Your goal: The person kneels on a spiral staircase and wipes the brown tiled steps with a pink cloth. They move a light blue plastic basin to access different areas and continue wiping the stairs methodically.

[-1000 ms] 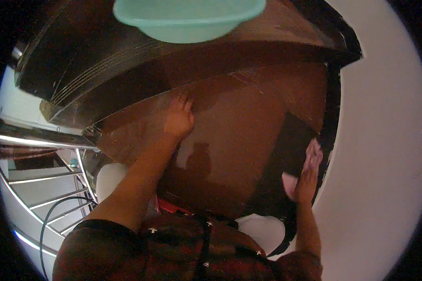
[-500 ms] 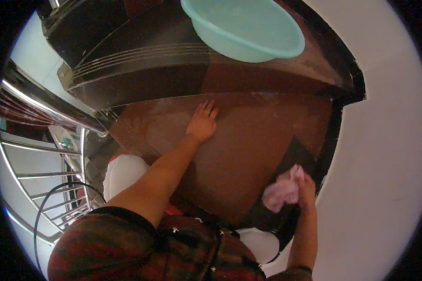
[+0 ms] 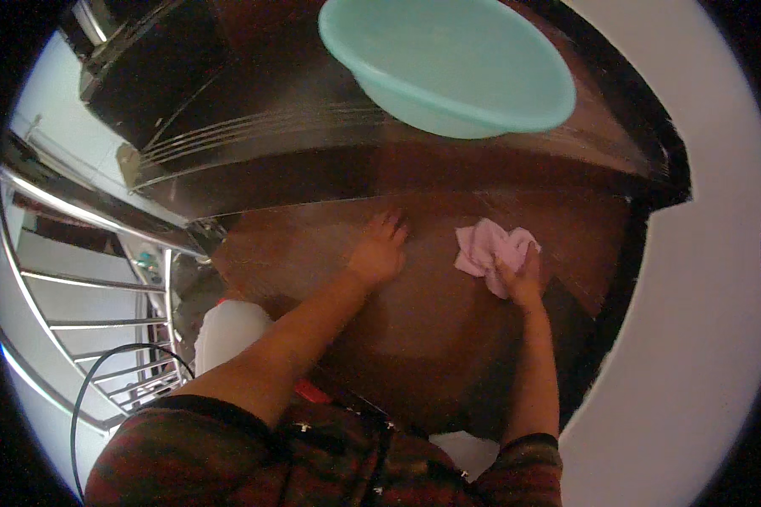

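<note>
My left hand (image 3: 379,253) lies flat, fingers spread, on a dark brown stair tread (image 3: 313,253). To its right my right hand (image 3: 520,279) presses a crumpled pink cloth (image 3: 486,243) onto the same tread. One step higher stands a pale green plastic basin (image 3: 448,63), well above both hands.
A white wall (image 3: 702,279) runs along the right side of the stairs. On the left a metal handrail with thin bars (image 3: 84,279) curves down the stairwell. A black cable (image 3: 101,372) loops at lower left. The upper step has ribbed nosing strips (image 3: 254,135).
My right hand has carried the pink cloth from the tread's right edge toward the middle, nearer my left hand. The view has tilted so the basin sits lower in the picture.
</note>
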{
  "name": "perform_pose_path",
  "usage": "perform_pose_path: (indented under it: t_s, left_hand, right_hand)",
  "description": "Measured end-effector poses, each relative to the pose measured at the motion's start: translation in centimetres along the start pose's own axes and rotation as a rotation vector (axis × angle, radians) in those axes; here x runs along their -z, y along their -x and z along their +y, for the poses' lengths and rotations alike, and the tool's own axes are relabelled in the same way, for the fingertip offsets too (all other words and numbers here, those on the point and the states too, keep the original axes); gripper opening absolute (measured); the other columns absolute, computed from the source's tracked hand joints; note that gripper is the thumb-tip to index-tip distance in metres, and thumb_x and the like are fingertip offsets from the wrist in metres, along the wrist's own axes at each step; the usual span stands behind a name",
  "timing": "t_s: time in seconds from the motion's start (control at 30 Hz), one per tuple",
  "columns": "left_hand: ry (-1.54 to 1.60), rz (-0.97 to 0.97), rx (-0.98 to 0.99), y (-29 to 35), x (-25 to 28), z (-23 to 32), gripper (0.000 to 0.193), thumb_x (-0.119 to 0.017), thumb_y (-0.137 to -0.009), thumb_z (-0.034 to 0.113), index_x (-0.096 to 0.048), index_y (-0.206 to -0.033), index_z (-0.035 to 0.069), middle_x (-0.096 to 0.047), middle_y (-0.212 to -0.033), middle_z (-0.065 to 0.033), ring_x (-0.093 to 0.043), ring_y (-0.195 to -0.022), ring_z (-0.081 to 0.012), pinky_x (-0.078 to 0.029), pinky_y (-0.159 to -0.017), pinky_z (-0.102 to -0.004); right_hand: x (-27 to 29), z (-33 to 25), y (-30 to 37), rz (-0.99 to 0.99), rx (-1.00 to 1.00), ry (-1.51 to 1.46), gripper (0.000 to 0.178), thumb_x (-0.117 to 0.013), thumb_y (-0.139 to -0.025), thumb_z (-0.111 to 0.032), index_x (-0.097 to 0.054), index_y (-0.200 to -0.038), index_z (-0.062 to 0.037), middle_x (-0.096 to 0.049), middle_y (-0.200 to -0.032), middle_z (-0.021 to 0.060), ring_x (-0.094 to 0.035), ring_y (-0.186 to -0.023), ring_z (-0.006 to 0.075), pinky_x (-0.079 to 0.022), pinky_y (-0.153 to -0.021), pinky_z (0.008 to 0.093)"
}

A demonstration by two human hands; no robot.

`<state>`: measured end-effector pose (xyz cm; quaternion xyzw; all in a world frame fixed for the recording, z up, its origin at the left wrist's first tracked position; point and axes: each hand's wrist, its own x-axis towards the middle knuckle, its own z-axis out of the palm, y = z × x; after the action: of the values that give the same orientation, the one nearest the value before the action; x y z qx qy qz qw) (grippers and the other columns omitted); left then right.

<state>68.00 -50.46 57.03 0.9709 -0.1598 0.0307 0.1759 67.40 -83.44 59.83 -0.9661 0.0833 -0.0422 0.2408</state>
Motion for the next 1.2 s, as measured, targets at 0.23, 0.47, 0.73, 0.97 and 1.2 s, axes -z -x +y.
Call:
perform_pose_path:
  t_s: [0.23,0.47,0.73,0.97,1.2]
  left_hand:
    - [-0.021,-0.013,-0.086,-0.1,0.5,-0.3,0.055,-0.057,-0.084,0.024,-0.046,-0.135,0.007,-0.037,-0.145,-0.0190,-0.030,-0.136,-0.0400,-0.026,-0.113,-0.0517]
    - [0.406,-0.051,0.012,0.1,-2.3,-0.8,0.054,-0.055,-0.086,0.026,-0.046,-0.133,0.002,-0.035,-0.147,-0.0204,-0.030,-0.138,-0.0371,-0.020,-0.116,-0.0463]
    - [0.396,-0.016,-0.028,-0.4,-1.7,-0.4,0.055,-0.054,-0.085,0.024,-0.045,-0.134,0.000,-0.035,-0.147,-0.0211,-0.028,-0.138,-0.0386,-0.020,-0.116,-0.0472]
    - [0.057,0.052,-0.045,-0.7,0.5,1.9,0.050,-0.056,-0.081,0.011,-0.048,-0.129,0.001,-0.032,-0.147,-0.0190,-0.028,-0.137,-0.0416,-0.031,-0.111,-0.0513]
    - [0.039,0.037,-0.089,-1.0,0.8,1.5,0.056,-0.061,-0.078,0.015,-0.047,-0.130,0.001,-0.032,-0.145,-0.0204,-0.027,-0.135,-0.0406,-0.025,-0.114,-0.0490]
  right_hand:
    - [-4.5,-10.0,0.4,-0.023,0.287,-0.348,0.075,-0.068,-0.072,-0.006,-0.038,-0.140,0.0003,-0.044,-0.142,0.0218,-0.043,-0.130,0.0353,-0.034,-0.109,0.0428]
    - [-5.6,-23.9,0.7,0.052,0.337,-1.271,0.068,-0.063,-0.066,0.008,-0.046,-0.132,-0.0018,-0.054,-0.130,0.0142,-0.052,-0.120,0.0278,-0.044,-0.100,0.0373]
    - [-9.9,-23.8,-3.4,-0.032,0.732,-0.427,0.043,-0.065,-0.077,-0.009,-0.057,-0.118,-0.0111,-0.056,-0.119,0.0132,-0.055,-0.106,0.0380,-0.049,-0.090,0.0428]
    - [-5.5,-4.2,-14.3,0.653,0.182,-0.931,0.024,-0.066,-0.084,-0.020,-0.057,-0.101,-0.0043,-0.063,-0.092,0.0066,-0.059,-0.083,0.0201,-0.050,-0.076,0.0353]
    - [4.2,-1.9,-20.6,0.603,-0.188,-1.014,0.013,-0.059,-0.081,-0.009,-0.056,-0.093,-0.0032,-0.062,-0.086,0.0062,-0.057,-0.074,0.0200,-0.048,-0.065,0.0340]
